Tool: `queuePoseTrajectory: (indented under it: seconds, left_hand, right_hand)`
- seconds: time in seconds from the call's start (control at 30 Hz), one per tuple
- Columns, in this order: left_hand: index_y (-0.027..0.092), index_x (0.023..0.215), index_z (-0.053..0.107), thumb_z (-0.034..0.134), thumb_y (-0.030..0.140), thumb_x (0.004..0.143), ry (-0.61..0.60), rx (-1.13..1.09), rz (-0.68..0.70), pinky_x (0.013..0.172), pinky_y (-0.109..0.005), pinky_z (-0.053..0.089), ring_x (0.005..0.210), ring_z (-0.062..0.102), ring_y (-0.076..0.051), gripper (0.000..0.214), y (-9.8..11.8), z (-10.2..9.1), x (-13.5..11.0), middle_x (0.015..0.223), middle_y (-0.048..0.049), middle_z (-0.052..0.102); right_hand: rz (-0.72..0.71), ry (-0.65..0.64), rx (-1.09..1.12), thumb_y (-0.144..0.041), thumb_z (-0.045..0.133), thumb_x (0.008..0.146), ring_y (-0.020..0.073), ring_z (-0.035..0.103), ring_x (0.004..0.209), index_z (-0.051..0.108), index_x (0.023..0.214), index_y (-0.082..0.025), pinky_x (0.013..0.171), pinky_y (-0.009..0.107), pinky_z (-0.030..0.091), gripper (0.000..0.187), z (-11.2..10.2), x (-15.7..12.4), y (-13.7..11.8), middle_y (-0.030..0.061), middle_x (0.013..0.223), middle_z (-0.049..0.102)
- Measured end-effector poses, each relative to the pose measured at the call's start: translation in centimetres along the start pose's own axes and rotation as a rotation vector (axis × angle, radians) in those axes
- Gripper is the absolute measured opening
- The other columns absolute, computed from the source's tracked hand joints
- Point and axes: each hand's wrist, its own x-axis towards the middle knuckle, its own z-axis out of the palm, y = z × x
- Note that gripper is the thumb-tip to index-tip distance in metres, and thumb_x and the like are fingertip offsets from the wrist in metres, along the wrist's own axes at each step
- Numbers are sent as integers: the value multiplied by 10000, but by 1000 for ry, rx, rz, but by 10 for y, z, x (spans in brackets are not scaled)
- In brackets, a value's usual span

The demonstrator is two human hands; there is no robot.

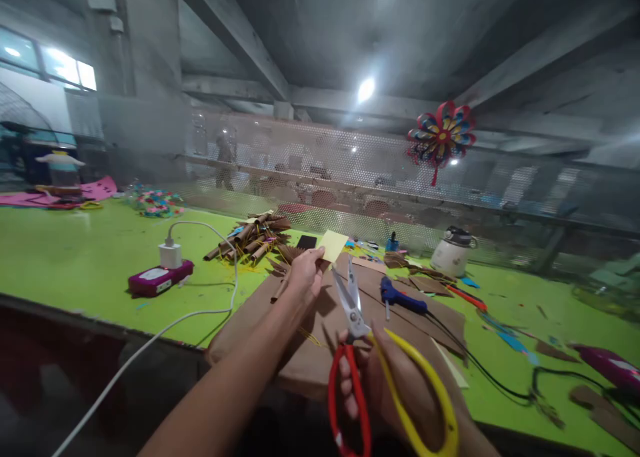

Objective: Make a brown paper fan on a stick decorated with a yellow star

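A pale yellow piece of paper [333,246] is pinched between the thumb and fingers of my left hand [309,274], above the far part of a brown cardboard sheet [320,324]. My right hand [383,370] grips a pair of scissors [354,320] with one red and one yellow handle. Their blades are spread and point away from me, just below and right of the paper without touching it. Beside the blades, a blue hot glue gun [403,298] lies on the cardboard, its black cord running right.
Brown rolled paper tubes [253,237] are heaped at the back. To the left sit a purple power strip [161,277] and a white charger [170,254] with its cable. A white jug [451,252], an orange-red cutter [467,297] and another purple strip [607,365] are on the right. A flower ornament [443,137] hangs behind.
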Motion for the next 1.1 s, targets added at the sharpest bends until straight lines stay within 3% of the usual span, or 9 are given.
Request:
queuePoseTrajectory:
  seconds: [0.1, 0.23, 0.6, 0.83, 1.1]
  left_hand:
    - [114, 604, 564, 548, -36, 740, -32, 18, 63, 632, -182, 488, 576, 568, -78, 204, -1, 1, -3, 622, -29, 614]
    - [104, 639, 577, 550, -2, 755, -27, 35, 32, 643, -217, 493, 567, 574, -93, 160, -1, -1, -5, 638, -42, 626]
    - [82, 751, 615, 548, -26, 728, 71, -19, -25, 687, -268, 530, 643, 644, -156, 129, 3, 5, -8, 654, -75, 657]
    - [76, 759, 616, 560, -12, 734, 38, -13, -75, 621, -247, 533, 561, 611, -130, 107, 2, 2, -9, 625, -73, 648]
    - [78, 785, 622, 579, -22, 716, -62, -63, -90, 663, -249, 558, 647, 642, -144, 129, -3, 0, -9, 693, -92, 665]
  right_hand:
    - [-39, 39, 91, -651, 648, 643, 136, 533, 471, 568, 880, -189, 457, 265, 459, 526, 10, 21, 14, -16, 555, 555]
    - [-96, 94, 130, -654, 651, 642, 127, 534, 474, 552, 875, -182, 471, 265, 464, 535, 13, 34, 19, -22, 561, 555]
    - [-101, 56, 87, -674, 648, 632, 132, 539, 478, 556, 885, -179, 445, 248, 443, 564, 13, 29, 20, -4, 557, 565]
    - [-173, 90, 94, -673, 662, 614, 151, 560, 511, 533, 887, -187, 454, 257, 450, 572, 15, 34, 16, -13, 553, 558]
    - [-250, 95, 138, -628, 717, 578, 186, 603, 579, 545, 881, -205, 478, 279, 473, 549, 21, 33, 12, -9, 588, 575]
